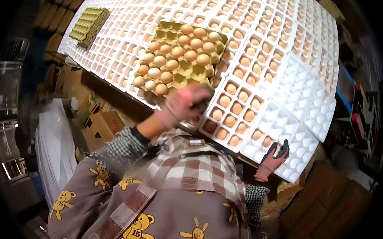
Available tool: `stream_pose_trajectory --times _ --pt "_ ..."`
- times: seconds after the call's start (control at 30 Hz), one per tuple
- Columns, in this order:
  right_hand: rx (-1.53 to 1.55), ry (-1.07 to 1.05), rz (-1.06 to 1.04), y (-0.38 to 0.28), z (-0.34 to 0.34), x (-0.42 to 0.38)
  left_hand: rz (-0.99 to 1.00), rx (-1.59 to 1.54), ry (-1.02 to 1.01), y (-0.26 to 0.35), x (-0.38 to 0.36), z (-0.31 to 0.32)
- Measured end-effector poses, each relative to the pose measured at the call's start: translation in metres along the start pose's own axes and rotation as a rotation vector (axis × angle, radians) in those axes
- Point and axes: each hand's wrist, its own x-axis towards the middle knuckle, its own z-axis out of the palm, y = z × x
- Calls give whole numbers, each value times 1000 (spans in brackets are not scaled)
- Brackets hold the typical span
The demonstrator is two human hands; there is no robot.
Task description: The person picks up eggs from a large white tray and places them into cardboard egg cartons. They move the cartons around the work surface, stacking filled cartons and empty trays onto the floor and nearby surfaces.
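Observation:
A yellow pulp tray (pixel 185 70) with many brown eggs and some bare cups rests on top of white foam trays. My left hand (pixel 186 104), in a pink and dark glove, is at the near edge of this tray; it is smeared by motion and its fingers cannot be made out. At the right, my right hand (pixel 273 158), gloved alike, has its fingers curled round an egg (pixel 280 150) over a white foam tray (pixel 261 155). Two eggs (pixel 262 137) sit in that tray beside the fingers. Left of it stands a white tray with eggs (pixel 232 113).
White foam trays filled with eggs (pixel 257 61) cover the table. Foam trays without eggs (pixel 299 87) lie at the right. Stacked yellow pulp trays (pixel 89 25) stand at the far left. A cardboard box (pixel 104 125) is below the table's left edge.

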Motion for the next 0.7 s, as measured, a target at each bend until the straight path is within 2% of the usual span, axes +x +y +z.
stream_pose_trajectory --times 0.03,0.07,0.1,0.13,0.17,0.2,0.23,0.27,0.3,0.33,0.37,0.43,0.47,0.5,0.57,0.67,0.7 --pt "37 -47 69 -12 6 0 -5 32 256 -36 16 -12" --pt "129 -17 81 -17 11 0 -10 -1 245 -37 18 -16" --pt "164 -138 115 -39 26 0 -93 264 276 -57 36 -31" --pt "205 -268 122 -62 45 1 -80 628 160 -70 53 -39" --pt "260 -321 41 -98 71 1 -48 726 -84 -95 63 -39" --pt "253 -435 -71 -156 86 4 -52 671 -124 -112 71 -44" --pt "273 -464 -270 -170 114 9 -49 618 -168 -125 75 -52" --pt "298 -540 -390 -202 134 12 -4 359 -66 -130 75 -64" --pt "143 -602 -583 -218 154 20 -146 -164 100 -132 70 -66" --pt "128 -666 -618 -234 177 23 -292 -621 148 -129 64 -73" --pt "-171 -598 -778 -245 199 21 -431 -1080 186 -127 64 -83" --pt "-403 -751 -760 -236 232 31 -494 -1194 205 -129 64 -89" --pt "-177 -793 -612 -229 237 38 -363 -643 122 -129 71 -89" --pt "59 -707 -488 -213 243 40 -213 -92 40 -129 82 -88" --pt "959 -839 488 -212 231 50 -136 634 -78 -108 97 -70" --pt "645 -826 -8 -222 225 68 -125 561 -205 -119 117 -74" --pt "568 -894 219 -229 231 75 -256 252 -120 -132 120 -76"
